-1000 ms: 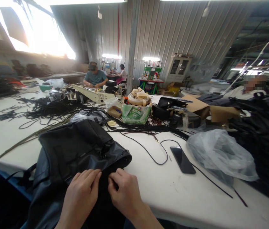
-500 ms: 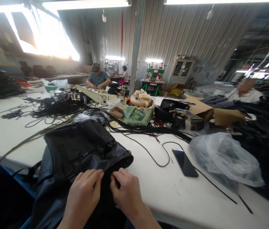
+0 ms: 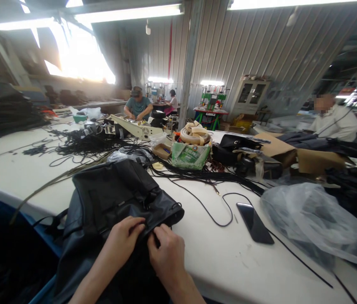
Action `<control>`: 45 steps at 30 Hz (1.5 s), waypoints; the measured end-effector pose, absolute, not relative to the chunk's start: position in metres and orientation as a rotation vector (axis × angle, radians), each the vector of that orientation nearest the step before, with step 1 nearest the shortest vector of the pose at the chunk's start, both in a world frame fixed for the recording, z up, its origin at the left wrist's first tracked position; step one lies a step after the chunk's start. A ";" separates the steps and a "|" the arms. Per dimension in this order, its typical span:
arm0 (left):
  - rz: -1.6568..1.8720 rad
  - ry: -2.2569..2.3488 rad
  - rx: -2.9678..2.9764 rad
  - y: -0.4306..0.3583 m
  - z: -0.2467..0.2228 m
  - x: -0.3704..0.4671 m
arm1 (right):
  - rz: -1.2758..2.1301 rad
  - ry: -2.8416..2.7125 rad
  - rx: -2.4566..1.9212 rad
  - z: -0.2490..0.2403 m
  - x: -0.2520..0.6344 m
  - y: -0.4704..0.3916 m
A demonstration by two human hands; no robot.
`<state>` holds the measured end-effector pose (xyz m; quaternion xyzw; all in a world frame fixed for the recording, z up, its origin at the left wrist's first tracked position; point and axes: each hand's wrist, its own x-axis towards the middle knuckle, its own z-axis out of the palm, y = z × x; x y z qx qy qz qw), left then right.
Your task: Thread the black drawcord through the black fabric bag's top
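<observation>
While it lies between seven and eight o'clock from the middle of the view, partly on the white table [image 3: 210,249] and sagging over the near edge, the black bag [image 3: 112,188] shows a smooth, faintly glossy surface with soft creases. A dark strap [image 3: 54,223] trails on its nine o'clock side. The left hand [image 3: 126,234] pinches the bag's edge between thumb and fingers; just beside it, the right hand [image 3: 167,247] grips that edge with curled fingers. A black phone [image 3: 254,223] lies toward four o'clock.
</observation>
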<state>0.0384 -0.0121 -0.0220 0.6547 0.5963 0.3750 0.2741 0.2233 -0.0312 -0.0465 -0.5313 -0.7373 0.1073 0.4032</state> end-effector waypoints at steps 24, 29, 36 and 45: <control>1.417 1.557 1.311 0.012 0.028 0.021 | 0.258 -2.080 -1.087 -0.016 0.230 -0.016; 1.468 1.458 1.271 0.006 0.043 0.020 | 0.652 -1.843 -1.187 -0.013 0.215 -0.006; 1.269 1.980 1.415 0.019 0.021 -0.020 | 0.974 -1.450 -1.161 -0.009 0.219 -0.004; 1.085 1.853 1.427 0.045 -0.017 -0.015 | 0.818 -1.622 -1.262 -0.025 0.215 -0.004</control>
